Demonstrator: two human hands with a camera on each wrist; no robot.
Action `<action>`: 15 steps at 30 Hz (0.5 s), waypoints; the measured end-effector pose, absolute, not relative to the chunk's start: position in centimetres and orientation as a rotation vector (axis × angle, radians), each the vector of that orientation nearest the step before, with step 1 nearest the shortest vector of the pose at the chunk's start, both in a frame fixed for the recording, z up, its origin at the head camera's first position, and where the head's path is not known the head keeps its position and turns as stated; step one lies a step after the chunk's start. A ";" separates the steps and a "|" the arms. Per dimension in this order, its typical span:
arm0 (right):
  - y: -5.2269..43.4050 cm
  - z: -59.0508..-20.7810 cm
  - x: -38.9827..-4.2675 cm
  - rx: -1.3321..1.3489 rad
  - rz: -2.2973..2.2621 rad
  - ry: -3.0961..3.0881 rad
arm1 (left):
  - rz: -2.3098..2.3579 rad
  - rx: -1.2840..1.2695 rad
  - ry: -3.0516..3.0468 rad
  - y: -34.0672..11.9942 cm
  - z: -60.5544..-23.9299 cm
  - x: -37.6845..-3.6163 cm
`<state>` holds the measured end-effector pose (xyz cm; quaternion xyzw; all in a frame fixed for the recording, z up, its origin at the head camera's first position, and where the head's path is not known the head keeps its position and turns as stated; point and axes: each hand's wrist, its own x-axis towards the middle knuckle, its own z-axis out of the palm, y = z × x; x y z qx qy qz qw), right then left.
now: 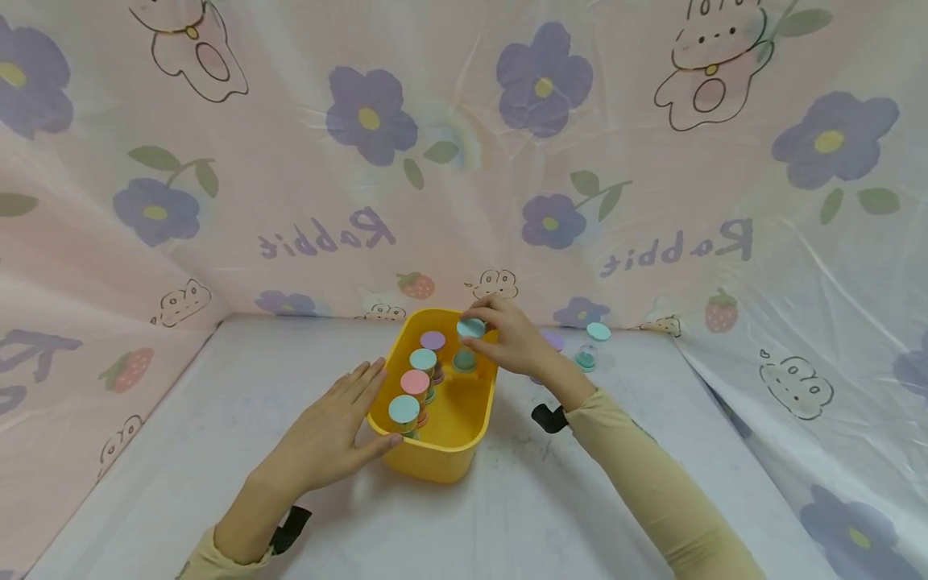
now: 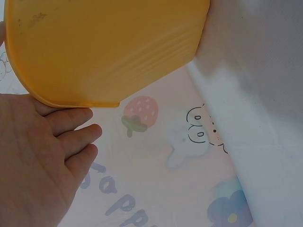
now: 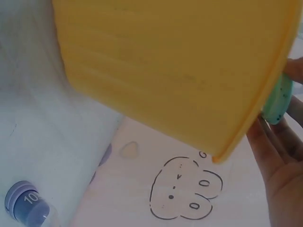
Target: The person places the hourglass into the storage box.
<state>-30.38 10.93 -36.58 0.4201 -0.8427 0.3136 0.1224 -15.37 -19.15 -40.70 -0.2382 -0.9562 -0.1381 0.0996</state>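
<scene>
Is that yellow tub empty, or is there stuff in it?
Not empty: the yellow tub holds several small capped jars standing in a row.

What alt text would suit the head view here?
A right hand holds a teal-lidded jar over a yellow tub holding four more lidded jars, while the left hand rests flat against its side. Two jars stand outside, on the white table.

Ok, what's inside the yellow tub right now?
The yellow tub has four capped jars in a row along its left side and a teal one under the right hand. The caps hide their contents.
</scene>
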 end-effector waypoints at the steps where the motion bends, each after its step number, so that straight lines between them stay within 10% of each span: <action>1: 10.8 -36.6 -30.5 1.221 0.903 -2.492 | -0.409 -0.704 -2.827 -19.2 -40.7 -15.3; 15: 9.3 -36.9 -32.2 1.294 0.641 -2.761 | -0.415 -0.712 -2.804 -19.1 -40.7 -15.3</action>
